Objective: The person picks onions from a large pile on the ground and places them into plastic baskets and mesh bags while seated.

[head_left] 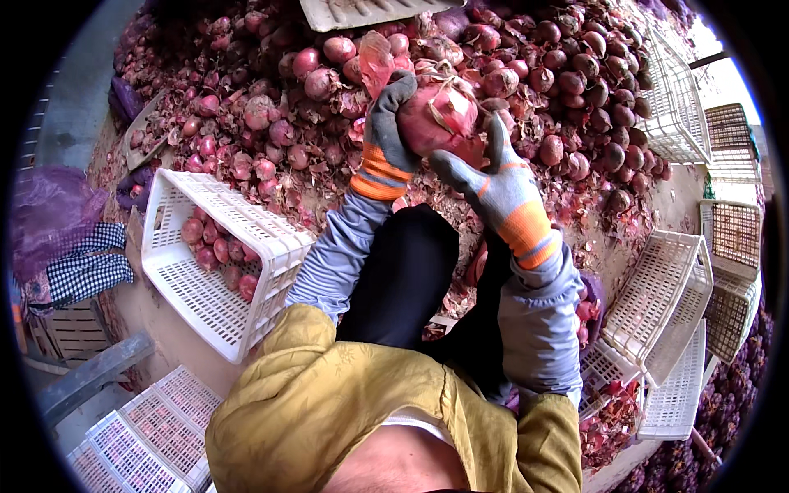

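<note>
Held up in front of the knees, between both hands: a large red onion (440, 115), papery outer skin split and peeling on the near face. Left hand (386, 131), in a grey glove with an orange cuff, clamped on the left side of the bulb, probably to bear most of the weight. Right hand (501, 185), gloved alike, at the lower right of the bulb, thumb and forefinger spread apart; cannot tell whether clamped or merely resting there. Most likely braced from two sides because of the round shape and loose skin. Just above the left fingertips, a thin upright flap of pink skin (376, 64); cannot tell if torn free or attached to the bulb.

Straight ahead, a broad heap of onions (567, 74) among dry peels, low and close, seemingly for easy reach from a bent-knee position. Beside the left sleeve, a white slotted crate (278, 296) with a small cluster of onions (220, 246) inside; mouth in view, perhaps placed there for short arm travel. Cannot tell if upright or tipped. To the right, more white crates (649, 287) leaning against one another, probably bunched so to save room. At the top edge, partly cut off, a pale plastic tray (362, 11) on the heap.
</note>
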A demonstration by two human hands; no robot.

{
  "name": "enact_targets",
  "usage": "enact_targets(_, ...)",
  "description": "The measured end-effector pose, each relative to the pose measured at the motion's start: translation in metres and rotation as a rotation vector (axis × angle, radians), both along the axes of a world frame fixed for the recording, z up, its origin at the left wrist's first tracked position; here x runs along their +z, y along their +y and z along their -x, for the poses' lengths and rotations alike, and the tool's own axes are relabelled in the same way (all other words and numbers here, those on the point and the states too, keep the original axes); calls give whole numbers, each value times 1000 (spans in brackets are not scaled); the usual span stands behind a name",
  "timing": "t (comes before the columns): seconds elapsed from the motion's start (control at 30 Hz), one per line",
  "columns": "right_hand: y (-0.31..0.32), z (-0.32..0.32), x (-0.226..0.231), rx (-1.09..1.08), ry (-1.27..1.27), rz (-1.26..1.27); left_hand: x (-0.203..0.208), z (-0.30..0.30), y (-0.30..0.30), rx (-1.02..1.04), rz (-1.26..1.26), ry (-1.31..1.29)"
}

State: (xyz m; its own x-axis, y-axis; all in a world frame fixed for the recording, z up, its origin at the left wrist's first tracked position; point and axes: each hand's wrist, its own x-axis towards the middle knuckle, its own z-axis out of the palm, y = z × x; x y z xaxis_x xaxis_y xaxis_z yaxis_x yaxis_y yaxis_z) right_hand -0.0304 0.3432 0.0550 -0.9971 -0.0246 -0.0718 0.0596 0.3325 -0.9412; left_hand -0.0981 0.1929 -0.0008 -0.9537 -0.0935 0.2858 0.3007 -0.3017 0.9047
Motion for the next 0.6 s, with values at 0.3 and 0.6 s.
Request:
enact_targets(0.3, 22, 7, 12, -160, 354, 579, 62, -19, 13, 53, 670, 117)
enact_targets(0.6, 1, 0, 28, -120, 95, 778, 56, -11, 4, -407, -629, -358)
